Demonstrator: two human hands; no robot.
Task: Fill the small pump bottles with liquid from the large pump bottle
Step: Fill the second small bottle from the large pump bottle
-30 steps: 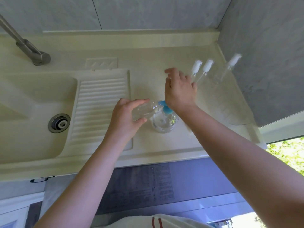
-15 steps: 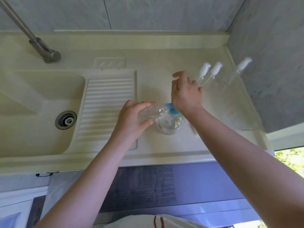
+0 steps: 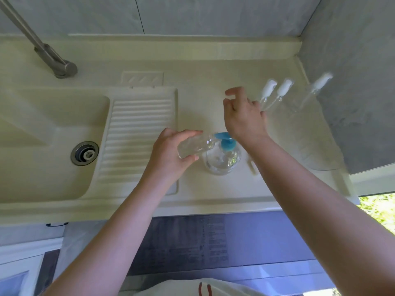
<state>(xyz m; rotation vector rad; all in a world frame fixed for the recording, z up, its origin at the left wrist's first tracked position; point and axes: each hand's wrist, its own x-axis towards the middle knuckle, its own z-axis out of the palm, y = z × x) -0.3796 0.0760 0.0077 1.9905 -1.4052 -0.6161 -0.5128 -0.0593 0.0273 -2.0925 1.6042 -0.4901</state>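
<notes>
The large clear pump bottle (image 3: 223,162) with a blue pump head (image 3: 226,142) stands on the cream counter. My left hand (image 3: 168,154) grips a small clear bottle (image 3: 195,145), uncapped and tilted, its mouth against the blue spout. My right hand (image 3: 243,118) rests its heel on top of the blue pump, fingers spread and relaxed. Three small clear bottles with white pump tops (image 3: 268,89) (image 3: 283,88) (image 3: 320,81) stand at the right near the wall. A small white part (image 3: 252,166) lies right of the big bottle.
A sink basin (image 3: 42,146) with a metal drain (image 3: 85,155) is on the left, beside a ribbed draining board (image 3: 139,133). A metal tap (image 3: 57,63) stands at the back left. A grey wall (image 3: 352,82) closes the right side.
My right hand has lifted its fingers slightly and spread them over the pump. The left hand keeps the small bottle at the spout. The view shifted a little.
</notes>
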